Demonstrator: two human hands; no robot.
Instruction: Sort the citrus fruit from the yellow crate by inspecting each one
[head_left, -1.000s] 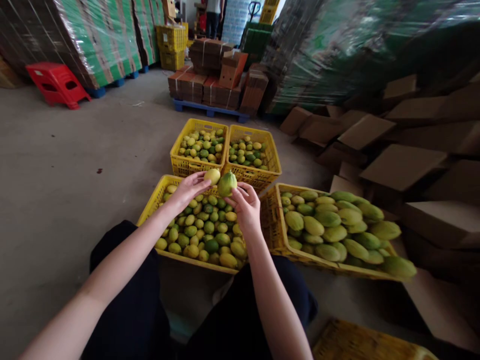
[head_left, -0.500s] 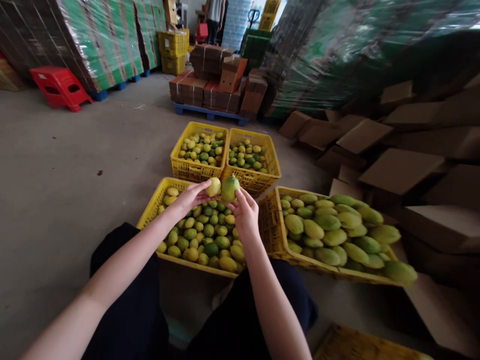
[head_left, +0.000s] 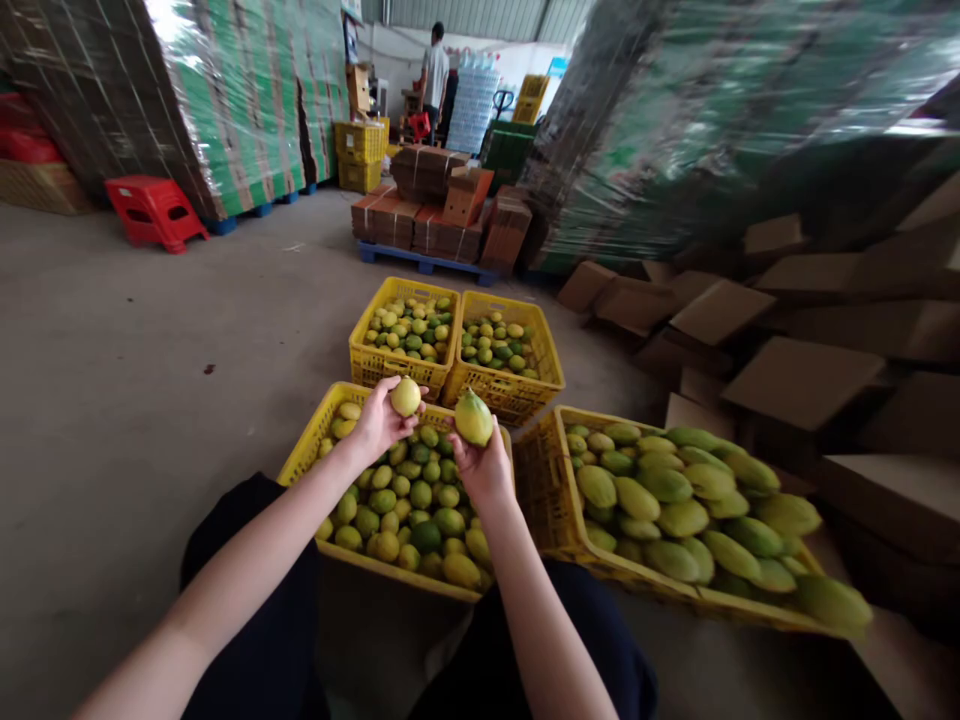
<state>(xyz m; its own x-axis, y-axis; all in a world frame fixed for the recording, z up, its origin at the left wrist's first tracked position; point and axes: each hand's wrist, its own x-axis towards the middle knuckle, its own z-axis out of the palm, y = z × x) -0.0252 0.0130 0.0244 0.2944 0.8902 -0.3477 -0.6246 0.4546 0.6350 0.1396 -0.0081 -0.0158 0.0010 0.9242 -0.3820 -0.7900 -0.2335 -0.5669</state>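
Note:
My left hand (head_left: 379, 420) is closed round a small pale yellow lemon (head_left: 406, 397). In my right hand (head_left: 484, 465) sits a larger, greener lemon (head_left: 474, 418), its pointed tip upward. Both fruits are held apart, above the near yellow crate (head_left: 307, 430), which is full of yellow and green lemons (head_left: 420, 495). Beyond it stand two more yellow crates, the left one (head_left: 401, 366) and the right one (head_left: 499, 393), each with lemons inside. Parts of the near crate are hidden by my hands and forearms.
To the right, a yellow crate (head_left: 562, 490) is heaped with large green-yellow fruits (head_left: 667, 485). Cardboard boxes (head_left: 802, 375) lie piled beyond it. A red stool (head_left: 155, 212) stands at the left. Flattened cartons sit on a blue pallet (head_left: 424, 262), and a person (head_left: 434, 80) stands far back.
My hands have moved apart, so a wider gap shows between the two lemons. The lemon in my right hand has tilted slightly. The view has tipped up a little, showing more of the background.

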